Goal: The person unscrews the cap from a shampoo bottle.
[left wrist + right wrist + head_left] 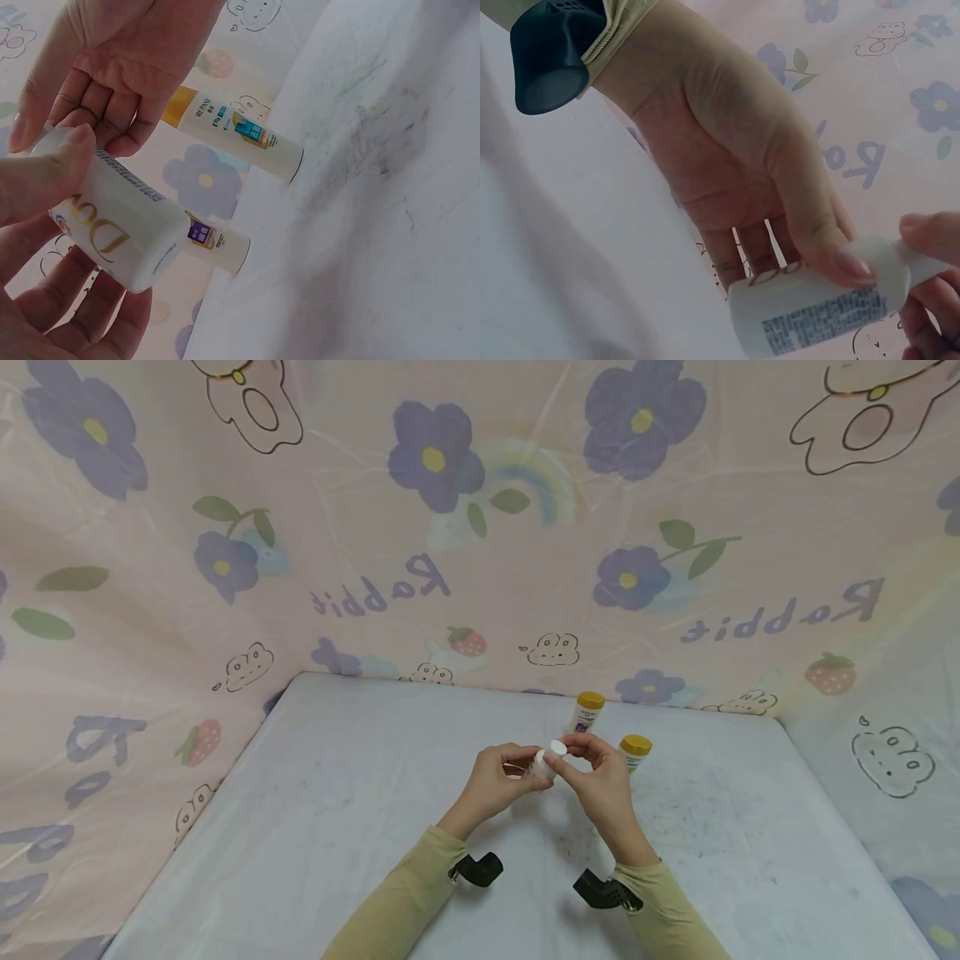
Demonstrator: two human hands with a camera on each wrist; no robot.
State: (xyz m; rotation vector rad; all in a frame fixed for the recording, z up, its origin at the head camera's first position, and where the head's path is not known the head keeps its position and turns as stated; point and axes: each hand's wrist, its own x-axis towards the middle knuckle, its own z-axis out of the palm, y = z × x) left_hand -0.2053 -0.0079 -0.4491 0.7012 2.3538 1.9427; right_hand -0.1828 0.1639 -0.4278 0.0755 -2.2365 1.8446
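A small white bottle [539, 766] with gold lettering, part of it reading "Dov", is held off the table between both hands. My left hand [491, 783] grips its body, thumb on one side and fingers on the other. At the bottle's top, my right hand [606, 783] pinches the round white cap [557, 748] between thumb and fingers. In the left wrist view the bottle [124, 217] tilts, its base toward the table, with the cap mostly hidden behind fingers. The right wrist view shows small blue print on the bottle [821, 319].
Two white bottles with yellow caps stand beyond my hands: one farther back [587, 712], the other right behind my right hand [634, 752]. A white-covered table [360, 760] lies beneath, with patterned cloth [510, 602] rising along its back and sides.
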